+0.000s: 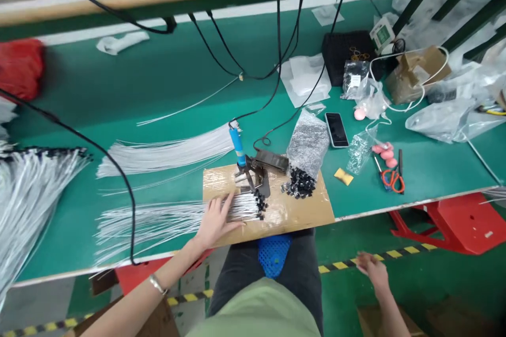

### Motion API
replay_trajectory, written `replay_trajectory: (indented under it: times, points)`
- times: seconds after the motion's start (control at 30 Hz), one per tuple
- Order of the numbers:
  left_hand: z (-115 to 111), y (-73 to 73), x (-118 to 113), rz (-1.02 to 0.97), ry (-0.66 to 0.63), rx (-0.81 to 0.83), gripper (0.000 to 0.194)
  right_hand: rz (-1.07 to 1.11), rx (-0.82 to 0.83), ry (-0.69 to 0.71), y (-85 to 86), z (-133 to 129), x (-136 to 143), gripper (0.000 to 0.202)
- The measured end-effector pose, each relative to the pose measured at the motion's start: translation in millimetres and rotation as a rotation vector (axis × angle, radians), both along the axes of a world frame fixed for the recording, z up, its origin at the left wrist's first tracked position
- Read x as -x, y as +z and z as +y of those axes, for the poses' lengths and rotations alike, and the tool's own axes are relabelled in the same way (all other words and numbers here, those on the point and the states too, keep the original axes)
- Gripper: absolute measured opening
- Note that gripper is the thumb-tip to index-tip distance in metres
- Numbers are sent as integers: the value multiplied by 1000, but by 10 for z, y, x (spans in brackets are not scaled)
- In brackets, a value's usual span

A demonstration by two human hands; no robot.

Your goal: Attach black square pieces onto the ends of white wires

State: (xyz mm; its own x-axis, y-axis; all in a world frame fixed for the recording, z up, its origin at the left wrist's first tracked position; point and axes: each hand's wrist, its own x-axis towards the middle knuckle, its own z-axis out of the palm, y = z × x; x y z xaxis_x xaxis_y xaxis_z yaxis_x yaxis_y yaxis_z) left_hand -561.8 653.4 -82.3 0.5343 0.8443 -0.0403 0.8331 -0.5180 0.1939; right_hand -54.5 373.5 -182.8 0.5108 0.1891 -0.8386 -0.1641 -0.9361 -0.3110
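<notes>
The left hand (215,219) hides some white wires (185,216); the red bag (19,68) is cut by left edge.

Nothing I can make out in words: there's a white label (355,80) on the plastic bag (349,72), print too small for me; now the green-and-white box (382,35) near it, its markings a blur; and down below, yellow-and-black stripes on the floor tape (340,265).
</notes>
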Motion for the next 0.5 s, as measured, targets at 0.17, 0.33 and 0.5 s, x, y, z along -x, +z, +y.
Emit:
replay_trajectory:
  times: [0.17,0.33,0.5]
  points:
    - [105,-254,65,-41,-26,-86,67,118,-12,-16,-459,168,412,35]
    - [156,-377,79,-135,-32,-215,52,191,32,-53,-964,54,989,35]
    - [231,-332,30,-220,-11,-277,55,162,61,-199,-1580,-85,942,35]
